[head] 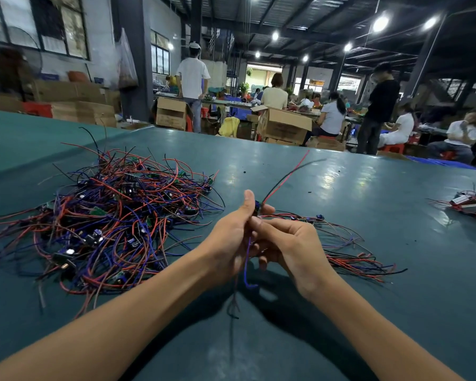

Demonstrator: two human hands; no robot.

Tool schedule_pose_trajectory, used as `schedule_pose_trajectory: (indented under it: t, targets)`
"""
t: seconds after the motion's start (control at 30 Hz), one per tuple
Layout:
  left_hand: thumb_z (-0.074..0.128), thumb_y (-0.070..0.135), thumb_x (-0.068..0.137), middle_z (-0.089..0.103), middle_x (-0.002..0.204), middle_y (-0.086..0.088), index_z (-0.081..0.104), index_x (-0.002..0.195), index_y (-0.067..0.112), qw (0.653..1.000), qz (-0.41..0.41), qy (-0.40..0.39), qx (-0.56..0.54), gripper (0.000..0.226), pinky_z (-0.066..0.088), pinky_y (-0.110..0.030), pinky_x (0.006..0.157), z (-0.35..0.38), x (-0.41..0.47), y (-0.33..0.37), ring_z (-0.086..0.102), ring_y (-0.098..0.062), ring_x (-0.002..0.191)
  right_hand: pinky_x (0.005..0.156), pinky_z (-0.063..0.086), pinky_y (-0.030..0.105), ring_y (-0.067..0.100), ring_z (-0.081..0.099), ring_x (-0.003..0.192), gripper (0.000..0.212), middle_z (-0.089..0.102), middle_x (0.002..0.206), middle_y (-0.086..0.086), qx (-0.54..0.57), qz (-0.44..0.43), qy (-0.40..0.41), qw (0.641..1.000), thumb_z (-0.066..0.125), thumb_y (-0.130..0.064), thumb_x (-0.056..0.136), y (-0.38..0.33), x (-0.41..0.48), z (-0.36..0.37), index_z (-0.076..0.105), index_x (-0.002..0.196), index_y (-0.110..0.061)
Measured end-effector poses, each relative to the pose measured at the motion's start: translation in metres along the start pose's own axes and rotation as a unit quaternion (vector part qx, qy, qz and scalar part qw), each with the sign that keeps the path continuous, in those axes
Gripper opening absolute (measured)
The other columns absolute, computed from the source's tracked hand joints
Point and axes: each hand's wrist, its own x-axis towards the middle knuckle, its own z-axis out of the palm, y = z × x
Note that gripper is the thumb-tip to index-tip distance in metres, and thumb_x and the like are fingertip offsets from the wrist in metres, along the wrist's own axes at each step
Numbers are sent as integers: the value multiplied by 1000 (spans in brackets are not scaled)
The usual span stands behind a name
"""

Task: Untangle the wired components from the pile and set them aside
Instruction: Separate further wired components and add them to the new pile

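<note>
Blue-bodied wired component (256, 209) is dead centre, held up just above the teal worktop (368, 312) between both hands. Left hand (230, 240) has its grip closed round it, thumb poking up. Right hand (291, 243) has its grip pinched onto the same piece from the other side. Its red and black leads (285, 178) shoot off toward 1 o'clock, and a blue lead (246, 266) dangles toward 6. Big tangled pile (113, 221) sits at 9 o'clock of the hands, with a smaller flat bunch (349, 257) at 3 o'clock. Cardboard boxes (283, 125) and people are way off at 12.
</note>
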Motion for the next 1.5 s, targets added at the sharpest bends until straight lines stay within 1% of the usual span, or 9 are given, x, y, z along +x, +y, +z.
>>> schedule_pose_trajectory:
  t: [0.13, 0.3, 0.47, 0.67, 0.77, 0.87, 1.07, 1.33, 1.5]
  targets:
    - [59, 53, 87, 62, 71, -8, 67, 99, 4, 999, 37, -16, 4, 51, 47, -28, 42, -6, 6, -4, 53, -22, 55, 45, 47, 28, 27, 64, 57, 14, 69, 75, 25, 13, 11, 21, 1000, 69, -6, 90, 0, 1, -3, 77, 84, 3]
    - [77, 44, 74, 55, 65, -8, 79, 88, 9, 999, 39, 25, -3, 38, 40, -27, 49, -20, 13, -1, 49, -24, 58, 51, 46, 28, 25, 65, 60, 18, 72, 81, 26, -17, 31, 9, 999, 67, -11, 92, -3, 0, -2, 76, 88, 4]
    - [73, 34, 82, 32, 62, 1, 74, 89, 1, 982, 91, 158, -39, 34, 27, -18, 46, -35, 22, 11, 28, -9, 55, 46, 50, 26, 23, 65, 55, 22, 72, 71, 17, -87, 16, -94, 992, 65, -7, 96, -7, -7, 0, 77, 78, -1]
    - [74, 32, 85, 45, 59, 8, 74, 99, -1, 965, 104, 230, -70, 35, 37, -18, 54, -58, 23, 17, 38, -3, 50, 52, 55, 29, 22, 68, 60, 15, 75, 74, 11, -147, 17, -204, 968, 69, -17, 92, -3, -17, 9, 79, 82, -12]
    - [80, 38, 70, 45, 56, 6, 74, 96, 2, 966, 104, 224, -74, 46, 44, -20, 55, -57, 24, 16, 43, -5, 51, 54, 52, 27, 17, 65, 51, 33, 71, 62, 8, -193, -8, -192, 962, 72, -32, 91, -3, -19, 6, 76, 70, -8]
    - [84, 31, 68, 60, 63, 1, 68, 88, 8, 968, 95, 206, -111, 35, 49, -21, 52, -60, 25, 18, 53, -9, 54, 46, 44, 23, 19, 54, 39, 56, 60, 46, 11, -191, -59, -105, 974, 63, -47, 94, -8, -18, 1, 70, 56, -7]
    - [73, 31, 80, 73, 90, -4, 75, 95, 5, 987, 9, 42, -156, 30, 57, -21, 56, -59, 18, 25, 66, -5, 62, 37, 33, 25, 22, 43, 35, 62, 51, 45, 18, -96, -82, 85, 988, 56, -41, 100, -11, -4, -7, 67, 52, -3]
    - [61, 32, 90, 74, 94, -3, 80, 98, 7, 982, -34, -60, -173, 32, 58, -25, 62, -48, 13, 21, 69, -7, 69, 36, 32, 25, 23, 44, 36, 62, 53, 46, 16, -90, -67, 105, 988, 55, -43, 102, -7, 0, -11, 68, 54, -5]
    - [65, 32, 89, 71, 91, -1, 80, 102, 11, 986, -18, -63, -155, 29, 56, -23, 59, -48, 13, 18, 66, -6, 67, 36, 32, 24, 22, 45, 36, 60, 54, 47, 14, -89, -64, 95, 989, 54, -43, 102, -5, 1, -12, 71, 58, -5]
